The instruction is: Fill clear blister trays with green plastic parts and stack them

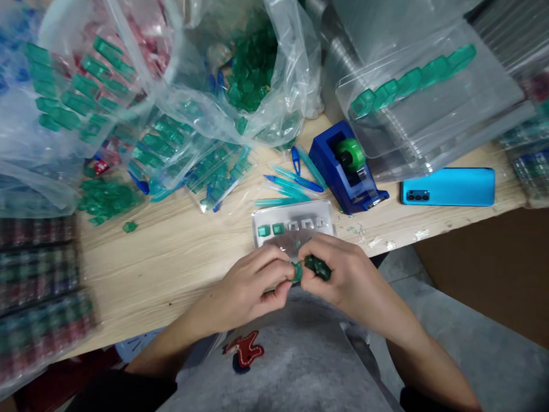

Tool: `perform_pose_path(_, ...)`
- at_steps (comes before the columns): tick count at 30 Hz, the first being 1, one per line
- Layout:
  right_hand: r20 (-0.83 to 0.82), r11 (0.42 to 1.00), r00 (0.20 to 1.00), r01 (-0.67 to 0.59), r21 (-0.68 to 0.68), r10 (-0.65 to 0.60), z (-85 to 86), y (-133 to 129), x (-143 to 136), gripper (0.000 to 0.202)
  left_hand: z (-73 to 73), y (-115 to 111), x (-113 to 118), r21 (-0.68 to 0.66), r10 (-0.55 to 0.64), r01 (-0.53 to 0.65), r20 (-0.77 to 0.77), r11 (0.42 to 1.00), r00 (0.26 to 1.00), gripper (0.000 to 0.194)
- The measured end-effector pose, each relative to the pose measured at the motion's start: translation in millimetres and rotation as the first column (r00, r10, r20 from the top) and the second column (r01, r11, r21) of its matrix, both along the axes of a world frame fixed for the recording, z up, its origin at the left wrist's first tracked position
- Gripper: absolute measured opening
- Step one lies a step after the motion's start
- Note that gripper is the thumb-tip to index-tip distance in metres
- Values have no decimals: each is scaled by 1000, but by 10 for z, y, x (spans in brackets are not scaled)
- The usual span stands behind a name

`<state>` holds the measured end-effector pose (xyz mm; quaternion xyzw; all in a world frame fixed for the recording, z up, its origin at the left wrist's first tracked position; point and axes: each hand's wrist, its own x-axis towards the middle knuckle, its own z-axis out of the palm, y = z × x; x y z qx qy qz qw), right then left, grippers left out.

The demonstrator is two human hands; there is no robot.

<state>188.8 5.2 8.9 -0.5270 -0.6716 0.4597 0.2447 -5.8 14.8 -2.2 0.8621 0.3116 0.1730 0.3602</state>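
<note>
My left hand [261, 280] is closed, pinching a small translucent green plastic piece [296, 272] between thumb and fingertips. My right hand [338, 266] is closed around a dark green object [318, 267], perhaps a tool handle, whose kind I cannot make out. Its fingertips meet the green piece or come very close to it. Just beyond both hands lies a clear plastic tray [291, 213] with a row of square recesses. Green blocks [271, 229] sit in the two leftmost recesses. My hands hide the tray's near part.
Blue and teal pointed sticks [287, 186] lie behind the tray, beside a blue tape dispenser [343, 166]. A blue phone [448, 187] rests at right. Bags of green pieces [253, 68], a loose green pile [107, 200], clear trays [437, 114] and stacked packs [38, 320] surround the work area.
</note>
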Motion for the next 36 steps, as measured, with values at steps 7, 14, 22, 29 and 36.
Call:
perform_pose_path(7,-282,959,926,198,-201,-250,-53,126,2,8,-151,-65,74,50,255,-265,147,963,956,13)
perform_pose_path(14,-306,969,921,248,-19,-242,-94,-18,-51,21,-96,-48,198,-308,537,-448,342,839,771,9)
perform_pose_path(22,-129,891,978,203,405,-164,-201,-160,-132,42,-123,-20,228,-207,495,-452,274,868,825,22)
perform_pose_path(29,-83,889,959,281,362,-270,-354,-398,-79,42,-318,-182,311,-205,475,-434,235,877,848,21)
perform_pose_path(36,424,942,905,-120,314,-26,-411,-33,281,28,-411,-204,223,112,491,-508,151,854,858,21)
